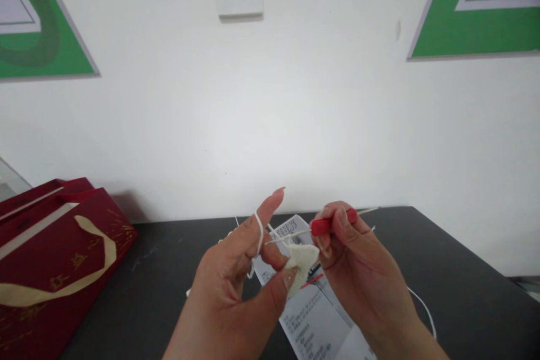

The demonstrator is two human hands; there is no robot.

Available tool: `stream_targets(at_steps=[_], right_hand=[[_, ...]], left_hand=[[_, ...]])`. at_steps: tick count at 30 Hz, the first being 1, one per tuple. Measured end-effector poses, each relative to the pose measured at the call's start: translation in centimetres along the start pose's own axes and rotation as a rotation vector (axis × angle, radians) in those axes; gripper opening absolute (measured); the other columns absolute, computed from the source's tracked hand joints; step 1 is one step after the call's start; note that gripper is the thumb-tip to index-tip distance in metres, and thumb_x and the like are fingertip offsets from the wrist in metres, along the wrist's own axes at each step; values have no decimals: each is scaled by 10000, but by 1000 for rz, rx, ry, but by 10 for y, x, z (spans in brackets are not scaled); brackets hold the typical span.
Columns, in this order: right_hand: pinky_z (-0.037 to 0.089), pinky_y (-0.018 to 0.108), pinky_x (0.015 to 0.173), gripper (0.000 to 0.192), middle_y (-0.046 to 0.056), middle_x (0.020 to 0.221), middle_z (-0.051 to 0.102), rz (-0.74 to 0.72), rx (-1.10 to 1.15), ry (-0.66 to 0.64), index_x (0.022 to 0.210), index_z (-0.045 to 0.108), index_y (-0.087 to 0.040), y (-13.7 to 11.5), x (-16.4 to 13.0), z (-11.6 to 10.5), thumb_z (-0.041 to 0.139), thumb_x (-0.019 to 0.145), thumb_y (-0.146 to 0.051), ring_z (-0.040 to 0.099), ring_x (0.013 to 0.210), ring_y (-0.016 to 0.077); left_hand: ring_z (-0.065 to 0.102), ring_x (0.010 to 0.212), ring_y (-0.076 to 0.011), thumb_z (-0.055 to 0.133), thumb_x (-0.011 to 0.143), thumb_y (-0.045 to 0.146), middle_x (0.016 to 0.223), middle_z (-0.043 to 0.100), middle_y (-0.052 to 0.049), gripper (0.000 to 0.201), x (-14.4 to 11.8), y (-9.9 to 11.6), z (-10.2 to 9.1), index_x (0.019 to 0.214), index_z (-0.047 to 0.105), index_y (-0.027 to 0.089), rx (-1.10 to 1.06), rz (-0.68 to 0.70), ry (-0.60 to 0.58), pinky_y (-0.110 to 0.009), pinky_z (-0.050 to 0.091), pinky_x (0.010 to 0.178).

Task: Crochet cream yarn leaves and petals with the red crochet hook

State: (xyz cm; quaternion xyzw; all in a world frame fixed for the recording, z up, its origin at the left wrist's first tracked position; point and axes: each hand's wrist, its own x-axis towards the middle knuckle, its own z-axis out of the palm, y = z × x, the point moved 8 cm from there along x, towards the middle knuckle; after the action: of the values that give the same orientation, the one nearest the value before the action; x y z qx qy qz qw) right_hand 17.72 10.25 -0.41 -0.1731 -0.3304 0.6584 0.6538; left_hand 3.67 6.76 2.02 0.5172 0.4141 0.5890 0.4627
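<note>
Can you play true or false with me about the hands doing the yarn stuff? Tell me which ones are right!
1. The right hand holds a crochet hook with a red handle. True.
2. The left hand pinches a small cream knitted piece. True.
3. The yarn is bright blue. False: it is white, looped over the raised left forefinger.
4. A dark red gift bag with a cream ribbon handle sits on the left of the table. True.
5. The table is white. False: it is dark, nearly black.
6. Under the hands lies a green book. False: it is a printed paper sheet.
</note>
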Motion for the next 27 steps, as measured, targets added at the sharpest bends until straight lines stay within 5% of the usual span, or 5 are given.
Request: stream_targets(at_steps=[5, 8, 16, 27], right_hand=[[540, 128, 526, 113, -21, 604, 654, 4, 55, 6, 776, 714, -187, 1, -3, 0, 739, 798, -295, 583, 508, 58], [535, 132, 517, 126, -21, 585, 648, 23, 48, -6, 783, 715, -189, 3, -1, -1, 734, 800, -312, 596, 503, 64], [502, 137, 396, 157, -38, 527, 595, 23, -45, 16, 730, 691, -143, -5, 8, -8, 724, 802, -280, 532, 403, 53], [482, 146, 386, 173, -20, 583, 552, -196, -279, 75, 693, 681, -161, -43, 3, -18, 701, 811, -286, 466, 442, 61]], left_hand=[[662, 910, -237, 760, 642, 127, 675, 646, -12, 157, -2, 3, -1, 752, 773, 238, 52, 11, 48, -358, 436, 985], [605, 1129, -297, 747, 626, 115, 774, 693, -40, 165, -2, 3, -1, 536, 666, 228, 79, 14, 46, -394, 364, 1059], [682, 890, -310, 733, 633, 110, 615, 641, -34, 124, -3, 10, -4, 624, 729, 234, 168, 209, 108, -322, 550, 686], [625, 749, -247, 682, 711, 143, 972, 758, -101, 114, -7, 19, 2, 670, 729, 239, 265, 305, 121, -304, 498, 681]])
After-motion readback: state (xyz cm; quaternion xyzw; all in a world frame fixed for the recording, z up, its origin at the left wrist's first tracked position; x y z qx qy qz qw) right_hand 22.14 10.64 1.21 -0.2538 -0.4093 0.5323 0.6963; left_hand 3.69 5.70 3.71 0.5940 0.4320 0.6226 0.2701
